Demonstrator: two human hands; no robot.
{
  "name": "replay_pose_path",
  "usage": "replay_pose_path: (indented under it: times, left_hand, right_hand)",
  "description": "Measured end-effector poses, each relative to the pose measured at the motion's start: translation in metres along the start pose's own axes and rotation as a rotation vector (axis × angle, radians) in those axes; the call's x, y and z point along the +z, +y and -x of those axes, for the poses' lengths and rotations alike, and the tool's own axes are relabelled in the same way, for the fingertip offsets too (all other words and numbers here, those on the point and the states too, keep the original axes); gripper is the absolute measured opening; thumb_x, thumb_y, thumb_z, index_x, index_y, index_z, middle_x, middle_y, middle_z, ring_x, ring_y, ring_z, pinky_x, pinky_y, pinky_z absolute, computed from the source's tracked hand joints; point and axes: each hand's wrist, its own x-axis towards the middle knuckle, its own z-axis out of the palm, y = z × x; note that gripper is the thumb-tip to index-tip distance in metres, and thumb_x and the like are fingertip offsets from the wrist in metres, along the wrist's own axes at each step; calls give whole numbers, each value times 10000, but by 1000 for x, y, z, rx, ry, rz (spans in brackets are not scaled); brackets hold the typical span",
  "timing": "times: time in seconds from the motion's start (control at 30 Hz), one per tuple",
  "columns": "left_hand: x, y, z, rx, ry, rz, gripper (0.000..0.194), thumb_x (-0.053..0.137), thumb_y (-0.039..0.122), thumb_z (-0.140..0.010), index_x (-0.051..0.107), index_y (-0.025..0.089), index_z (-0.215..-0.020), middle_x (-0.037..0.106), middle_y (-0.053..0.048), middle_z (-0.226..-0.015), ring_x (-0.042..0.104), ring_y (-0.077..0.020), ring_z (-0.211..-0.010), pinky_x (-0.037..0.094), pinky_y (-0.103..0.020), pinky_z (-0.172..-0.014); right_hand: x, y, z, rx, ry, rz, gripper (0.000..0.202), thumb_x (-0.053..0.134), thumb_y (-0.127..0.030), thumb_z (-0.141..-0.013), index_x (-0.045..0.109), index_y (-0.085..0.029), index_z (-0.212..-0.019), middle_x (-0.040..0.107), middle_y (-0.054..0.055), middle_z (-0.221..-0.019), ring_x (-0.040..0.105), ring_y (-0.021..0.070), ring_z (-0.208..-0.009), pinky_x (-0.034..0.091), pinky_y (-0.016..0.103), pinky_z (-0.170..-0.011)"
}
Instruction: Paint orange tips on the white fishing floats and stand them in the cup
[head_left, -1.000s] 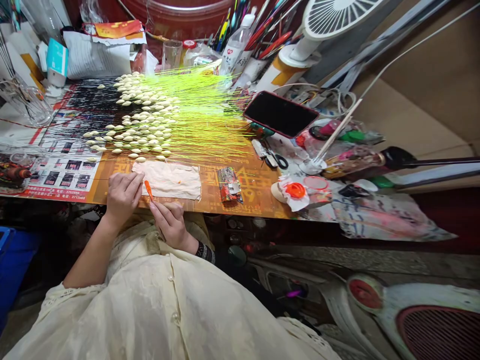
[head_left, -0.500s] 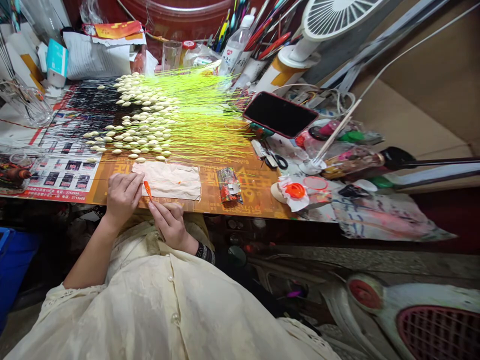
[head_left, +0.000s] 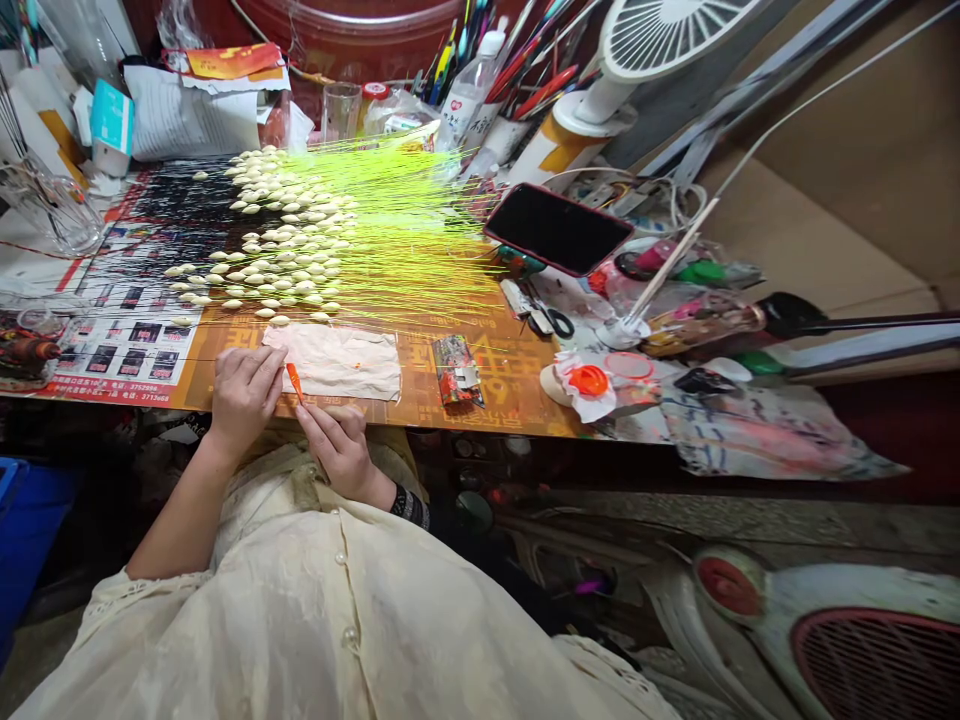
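My right hand (head_left: 337,445) pinches a slim orange-tipped paintbrush (head_left: 293,380), its tip pointing up and away from me, at the near edge of the table. Beside it, my left hand (head_left: 246,388) is closed over the left end of a pale pink cloth (head_left: 345,362); what its fingers hold is hidden. The cloth lies flat and carries small orange specks. Just beyond it are rows of pale, spindle-shaped fishing floats (head_left: 289,265) with yellow-green stems (head_left: 420,240) on the right and thin dark stems on the left.
An open pot of orange paint (head_left: 588,381) stands to the right, past a small paint-smeared box (head_left: 457,370). Farther back are a phone (head_left: 559,228), scissors (head_left: 551,320), a plastic bottle (head_left: 471,95) and a white fan (head_left: 679,40). A blue bin (head_left: 34,540) sits at lower left.
Almost nothing differs. The whole view has shifted very slightly, while both hands and the orange-tipped paintbrush keep the same pose above the table edge.
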Motion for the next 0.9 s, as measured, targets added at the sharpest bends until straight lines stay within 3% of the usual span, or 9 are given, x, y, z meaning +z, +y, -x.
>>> replay_pose_path:
  times: [0.2,0.4,0.9]
  left_hand:
    - [1,-1,1,-19,-14,11,366,549,224,-978,660,218,-1327,738,-103,-1164,631,-236,-1033,416,-422,-1016]
    - [1,-1,2,-53,-35,40,367,551,232,-978,663,232,-1327,733,-106,-1178,632,-239,-1051,407,-429,-1028]
    - [0,-1,0,-33,-25,22,353,551,228,-981,660,220,-1316,737,-107,-1168,642,-235,-1040,413,-415,-1017]
  right_hand:
    - [0,0,-2,-13,67,-30,519,503,-200,-1032,455,-194,-1549,706,113,-1313,607,221,-1103,462,387,-1019]
    - [0,0,-2,0,22,4,468,445,-219,-1050,509,-215,-1513,699,99,-1334,609,216,-1099,470,388,-1017]
    - [1,-1,-3,3,42,-39,503,475,-209,-1039,469,-220,-1542,701,104,-1322,596,221,-1111,449,395,-1032]
